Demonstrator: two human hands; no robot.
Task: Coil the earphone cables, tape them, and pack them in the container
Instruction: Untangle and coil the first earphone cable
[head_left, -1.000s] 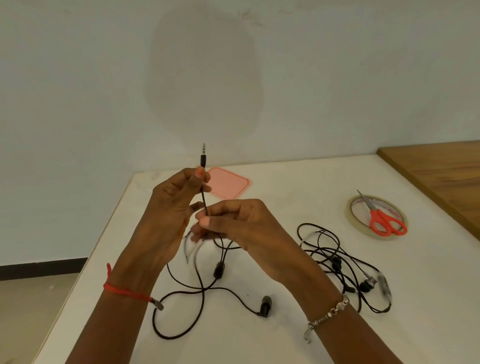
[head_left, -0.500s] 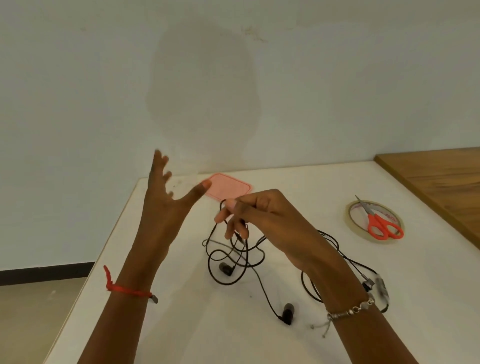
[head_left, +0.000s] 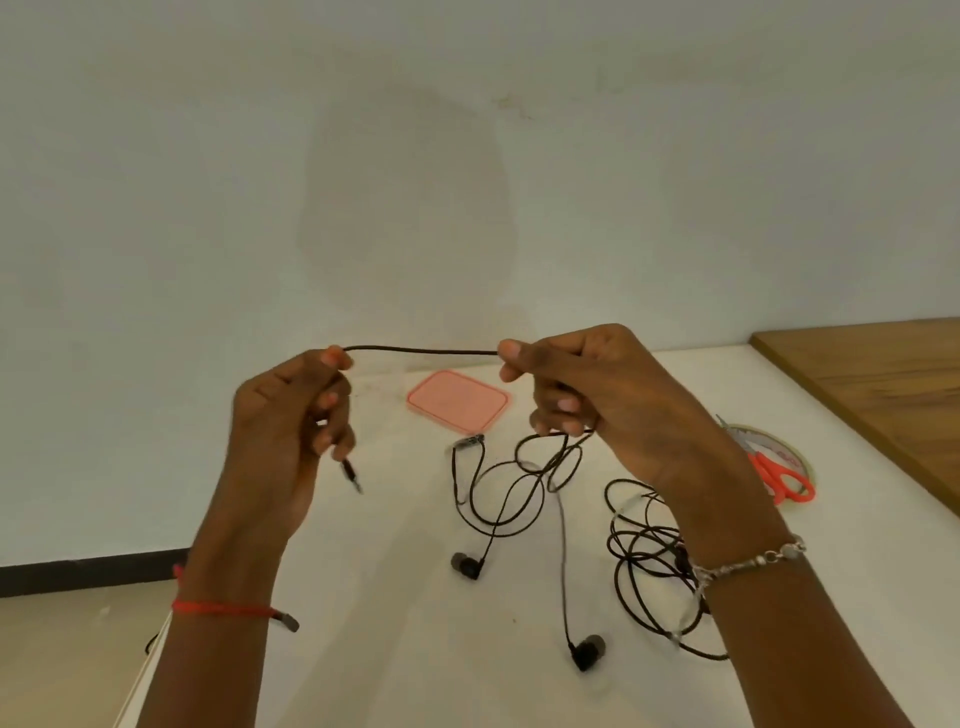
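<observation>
I am at the start of the coiling step. My left hand pinches the thin black earphone cable between thumb and forefinger, the other fingers curled under. My right hand pinches the same cable further along, fingers bent round it. Both hands are raised above the white table.

The stretch between my two pinches runs side to side, nearly level and faintly bowed upward, roughly along the table's far edge. The short metal jack plug hangs out below my left hand and points down and a little to the right. From my right hand the rest of the cable drops to the table in loose loops, ending in two black earbuds, which lie apart from each other.

No loop is wound yet, I judge, and nothing is taped or packed. Next I should hold the plug end fixed in my left hand and lay the straightened length round its fingers, feeding slack up from the table. The loose loops lie near a second tangled black earphone set and could snag it.

The flat pink square plastic container sits beyond the loops. The roll of clear tape, with orange-handled scissors on it, is off to my right.
</observation>
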